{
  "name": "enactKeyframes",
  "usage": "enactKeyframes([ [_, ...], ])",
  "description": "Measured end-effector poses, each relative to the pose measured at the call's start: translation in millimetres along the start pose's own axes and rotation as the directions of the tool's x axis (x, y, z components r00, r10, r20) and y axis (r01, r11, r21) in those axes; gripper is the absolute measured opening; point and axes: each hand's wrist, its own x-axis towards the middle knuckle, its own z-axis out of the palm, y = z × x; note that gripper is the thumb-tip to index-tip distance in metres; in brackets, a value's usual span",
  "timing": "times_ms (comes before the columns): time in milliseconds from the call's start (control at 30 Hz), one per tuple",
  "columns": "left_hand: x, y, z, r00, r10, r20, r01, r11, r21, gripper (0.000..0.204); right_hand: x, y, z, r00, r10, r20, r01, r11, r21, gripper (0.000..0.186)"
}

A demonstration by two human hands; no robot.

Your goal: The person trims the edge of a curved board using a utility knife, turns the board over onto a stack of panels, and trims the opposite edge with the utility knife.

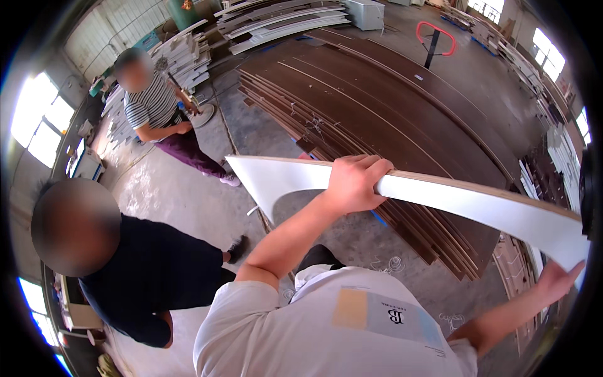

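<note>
I hold a long white board (452,202) with a bare wood-toned edge and a curved cut-out near its left end. My left hand (357,185) is closed over the board's upper edge near the middle, fingers wrapped round it. My right hand (559,279) grips the lower edge at the board's right end, close to the rim of the picture. Beyond the board lies a large stack of dark brown sheets (370,100).
Two people stand on my left, one in a striped top (151,110), one in dark clothes (157,276). A red pallet-jack handle (440,44) rises behind the brown stack. Pale board piles (270,22) line the back and right. Loose cord (389,264) lies on the concrete floor.
</note>
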Motion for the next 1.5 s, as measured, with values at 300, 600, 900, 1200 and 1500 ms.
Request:
enactKeyframes([
  [300, 34.2, -119.0, 49.9, 0.849, 0.06, 0.526, -0.071, 0.997, 0.002, 0.045, -55.0, 168.6, -205.6, 0.815, 0.577, -0.055, -0.569, 0.815, 0.106, 0.047],
  [600, 82.2, -268.0, 105.3, 0.462, 0.052, 0.885, -0.192, 0.98, 0.043, 0.04, -155.5, 315.1, -166.0, 0.702, 0.615, -0.358, -0.612, 0.779, 0.137, 0.049],
  [900, 112.2, -384.1, 174.0, 0.232, 0.039, 0.972, -0.135, 0.991, -0.008, 0.041, -175.2, 422.5, -100.9, 0.501, 0.641, -0.582, -0.742, 0.664, 0.092, 0.045],
  [1200, 99.8, -468.8, 265.3, 0.385, -0.022, 0.923, -0.056, 0.997, 0.047, 0.056, -171.7, 518.2, -89.3, 0.39, 0.695, -0.604, -0.772, 0.604, 0.197, 0.035],
  [1500, 61.9, -527.7, 302.6, 0.48, -0.105, 0.871, 0.058, 0.994, 0.088, 0.059, -187.2, 576.2, -48.5, 0.243, 0.695, -0.677, -0.862, 0.475, 0.177, 0.037],
])
